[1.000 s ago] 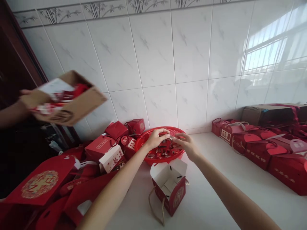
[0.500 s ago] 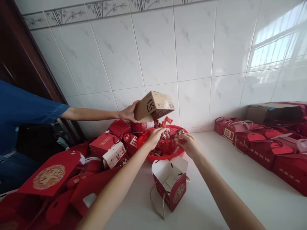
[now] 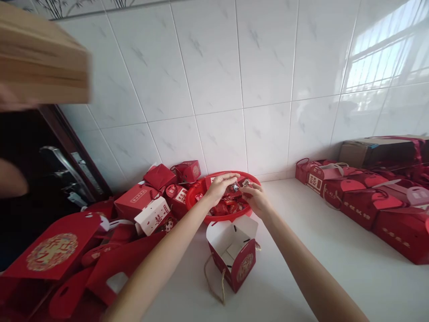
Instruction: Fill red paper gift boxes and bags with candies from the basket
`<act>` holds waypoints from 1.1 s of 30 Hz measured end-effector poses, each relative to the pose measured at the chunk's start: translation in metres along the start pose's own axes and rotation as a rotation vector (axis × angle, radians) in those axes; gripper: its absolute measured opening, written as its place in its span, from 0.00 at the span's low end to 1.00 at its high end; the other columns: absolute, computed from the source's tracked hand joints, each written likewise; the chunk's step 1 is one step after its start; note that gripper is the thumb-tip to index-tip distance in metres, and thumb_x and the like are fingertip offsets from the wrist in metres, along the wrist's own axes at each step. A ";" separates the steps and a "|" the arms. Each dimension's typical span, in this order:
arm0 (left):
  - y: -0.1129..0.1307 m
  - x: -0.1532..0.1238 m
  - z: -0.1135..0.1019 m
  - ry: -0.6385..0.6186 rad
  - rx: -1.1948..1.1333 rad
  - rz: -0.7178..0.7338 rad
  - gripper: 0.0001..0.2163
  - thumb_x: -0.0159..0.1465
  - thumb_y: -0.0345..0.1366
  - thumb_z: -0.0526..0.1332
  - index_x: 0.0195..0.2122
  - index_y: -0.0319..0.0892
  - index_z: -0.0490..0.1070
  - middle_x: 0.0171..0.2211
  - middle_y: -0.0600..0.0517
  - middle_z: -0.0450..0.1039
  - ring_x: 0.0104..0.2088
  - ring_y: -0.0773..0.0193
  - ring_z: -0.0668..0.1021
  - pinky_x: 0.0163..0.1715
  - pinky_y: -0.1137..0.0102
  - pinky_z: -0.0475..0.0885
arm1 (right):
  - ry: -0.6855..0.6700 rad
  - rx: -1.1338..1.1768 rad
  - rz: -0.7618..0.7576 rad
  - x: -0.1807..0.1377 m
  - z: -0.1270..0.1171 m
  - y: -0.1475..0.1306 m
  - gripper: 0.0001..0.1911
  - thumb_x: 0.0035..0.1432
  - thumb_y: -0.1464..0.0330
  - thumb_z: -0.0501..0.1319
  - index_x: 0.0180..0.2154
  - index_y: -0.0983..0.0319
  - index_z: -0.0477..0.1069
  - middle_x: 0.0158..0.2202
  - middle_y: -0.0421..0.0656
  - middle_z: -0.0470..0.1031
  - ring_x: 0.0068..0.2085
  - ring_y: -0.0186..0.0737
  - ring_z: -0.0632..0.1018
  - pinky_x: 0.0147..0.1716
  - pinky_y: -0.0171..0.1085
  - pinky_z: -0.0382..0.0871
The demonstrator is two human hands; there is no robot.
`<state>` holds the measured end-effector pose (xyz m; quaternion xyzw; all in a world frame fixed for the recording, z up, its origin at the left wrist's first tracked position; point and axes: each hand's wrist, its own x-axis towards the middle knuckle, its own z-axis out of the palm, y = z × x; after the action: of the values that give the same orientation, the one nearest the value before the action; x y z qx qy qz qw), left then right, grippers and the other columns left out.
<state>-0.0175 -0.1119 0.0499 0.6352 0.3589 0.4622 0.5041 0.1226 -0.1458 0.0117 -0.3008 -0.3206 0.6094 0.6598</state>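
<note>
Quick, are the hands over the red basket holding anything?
Left hand: bent, but I can't tell if it's holding anything.
Right hand: closed, holding a small wrapped packet.

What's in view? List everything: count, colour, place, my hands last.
Round plastic basket: one, red, by the wall
Open cardboard box with rope handles: one, red, white inside, before the basket
Small wrapped packets: uncountable, mostly red, inside the basket
Cardboard gift boxes: many, mostly red, piled left, rowed right
Long cardboard carton: one, brown, far right
Blurred cardboard box: one, brown, upper left, in another person's hand
Door with metal handle: one, dark, left
Tiled wall: one, white, background
Counter: one, white, beneath the boxes
Left hand: one, above the basket
Right hand: one, above the basket, seemingly pinching a patterned packet
</note>
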 end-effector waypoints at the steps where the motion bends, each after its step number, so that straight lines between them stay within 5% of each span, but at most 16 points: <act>1: 0.000 0.000 0.000 -0.013 0.012 0.005 0.12 0.54 0.40 0.69 0.37 0.41 0.80 0.41 0.48 0.81 0.44 0.56 0.79 0.47 0.62 0.72 | -0.003 0.009 0.006 0.000 0.000 0.000 0.15 0.31 0.74 0.72 0.22 0.61 0.67 0.24 0.36 0.74 0.29 0.33 0.74 0.28 0.32 0.67; 10: -0.002 0.005 0.000 -0.007 0.128 0.087 0.14 0.52 0.40 0.72 0.38 0.40 0.81 0.43 0.46 0.82 0.46 0.54 0.80 0.50 0.62 0.73 | -0.069 0.039 0.078 -0.005 0.003 -0.001 0.13 0.33 0.75 0.72 0.25 0.61 0.72 0.27 0.40 0.77 0.33 0.39 0.78 0.32 0.36 0.74; 16: -0.012 0.015 -0.042 0.044 0.341 0.006 0.14 0.53 0.43 0.69 0.38 0.40 0.80 0.38 0.46 0.82 0.40 0.56 0.81 0.44 0.62 0.74 | 0.069 0.084 0.082 -0.002 -0.001 -0.008 0.10 0.36 0.76 0.71 0.23 0.61 0.73 0.29 0.41 0.79 0.34 0.38 0.77 0.30 0.35 0.75; 19: -0.025 0.013 -0.064 -0.170 0.524 -0.099 0.13 0.47 0.39 0.72 0.34 0.41 0.81 0.38 0.46 0.82 0.42 0.53 0.81 0.46 0.62 0.74 | 0.090 0.163 0.081 0.001 -0.004 -0.007 0.11 0.39 0.77 0.70 0.21 0.60 0.69 0.26 0.39 0.77 0.34 0.38 0.77 0.37 0.39 0.78; 22: -0.037 0.007 -0.071 -0.427 0.695 -0.157 0.20 0.44 0.38 0.73 0.41 0.44 0.81 0.48 0.46 0.80 0.52 0.49 0.78 0.54 0.63 0.69 | 0.075 0.211 0.072 0.005 -0.006 -0.004 0.11 0.42 0.78 0.70 0.21 0.60 0.69 0.26 0.39 0.76 0.35 0.38 0.78 0.41 0.42 0.79; 25: -0.047 0.006 -0.064 -0.451 0.907 -0.079 0.27 0.44 0.39 0.74 0.48 0.46 0.79 0.55 0.45 0.75 0.57 0.45 0.73 0.57 0.61 0.65 | 0.059 0.219 0.074 0.008 -0.009 -0.001 0.10 0.44 0.77 0.70 0.23 0.60 0.71 0.28 0.40 0.77 0.36 0.38 0.78 0.42 0.42 0.79; 29: -0.055 0.010 -0.049 -0.431 1.098 0.094 0.16 0.43 0.35 0.72 0.36 0.45 0.80 0.41 0.46 0.79 0.45 0.47 0.78 0.44 0.65 0.70 | -0.002 0.169 0.070 0.011 -0.014 0.001 0.10 0.45 0.75 0.71 0.24 0.60 0.71 0.29 0.42 0.78 0.39 0.41 0.80 0.44 0.42 0.79; 33: -0.053 0.015 -0.051 -0.366 1.045 0.121 0.06 0.49 0.33 0.65 0.29 0.46 0.80 0.31 0.51 0.80 0.35 0.56 0.79 0.38 0.70 0.69 | -0.029 0.157 0.070 0.010 -0.015 0.000 0.09 0.47 0.73 0.71 0.25 0.60 0.72 0.30 0.43 0.78 0.41 0.43 0.80 0.43 0.42 0.79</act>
<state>-0.0605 -0.0699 0.0050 0.8900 0.4099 0.1332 0.1488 0.1352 -0.1358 0.0033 -0.2503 -0.2708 0.6595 0.6550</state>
